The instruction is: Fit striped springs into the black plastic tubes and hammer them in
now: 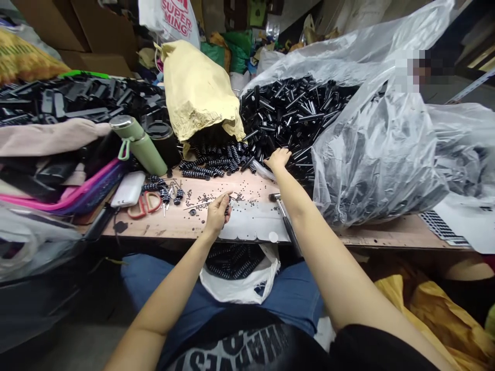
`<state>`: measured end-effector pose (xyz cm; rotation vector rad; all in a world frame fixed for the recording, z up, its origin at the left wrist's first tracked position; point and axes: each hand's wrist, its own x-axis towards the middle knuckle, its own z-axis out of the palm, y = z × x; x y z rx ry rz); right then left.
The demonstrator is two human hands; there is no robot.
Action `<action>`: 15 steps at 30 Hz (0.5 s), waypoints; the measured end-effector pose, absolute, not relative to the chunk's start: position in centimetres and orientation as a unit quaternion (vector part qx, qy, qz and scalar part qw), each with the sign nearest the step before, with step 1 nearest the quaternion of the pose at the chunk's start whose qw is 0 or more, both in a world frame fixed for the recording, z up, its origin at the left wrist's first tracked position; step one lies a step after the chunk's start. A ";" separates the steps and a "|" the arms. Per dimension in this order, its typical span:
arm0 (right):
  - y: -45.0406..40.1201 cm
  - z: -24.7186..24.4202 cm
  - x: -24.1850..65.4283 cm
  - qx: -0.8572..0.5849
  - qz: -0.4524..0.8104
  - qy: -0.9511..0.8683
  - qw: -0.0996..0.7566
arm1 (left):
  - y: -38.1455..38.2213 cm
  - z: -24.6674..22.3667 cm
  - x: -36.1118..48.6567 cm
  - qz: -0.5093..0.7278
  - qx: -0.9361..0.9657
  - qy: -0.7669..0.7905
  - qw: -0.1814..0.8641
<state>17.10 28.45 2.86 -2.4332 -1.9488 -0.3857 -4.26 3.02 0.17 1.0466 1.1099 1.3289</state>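
Note:
My left hand (219, 212) is closed just above the front of the workbench, its fingers curled around a small black piece that is mostly hidden. A thin metal rod (198, 205) shows beside this hand; whether the hand grips it I cannot tell. Farther forward, my right hand (279, 157) reaches to the near edge of a heap of glossy black tubes (297, 111), thumb and fingers apart. Black ribbed pieces with pale dots (216, 164) lie left of it. Tiny dark bits (242, 196) are scattered over the bench between my hands.
A hammer (288, 224) lies under my right forearm. Left stand red-handled scissors (145, 204), a white power-bank-like box (129, 189) and a green bottle (141, 147). A yellow sack (201, 87) and clear plastic bag (379, 149) flank the heap. A white bag (216, 288) sits on my lap.

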 end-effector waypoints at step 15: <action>26.1 4.6 19.3 -0.747 -0.091 -0.651 0.102 | 2.9 -2.7 -4.9 0.497 0.561 0.555 0.360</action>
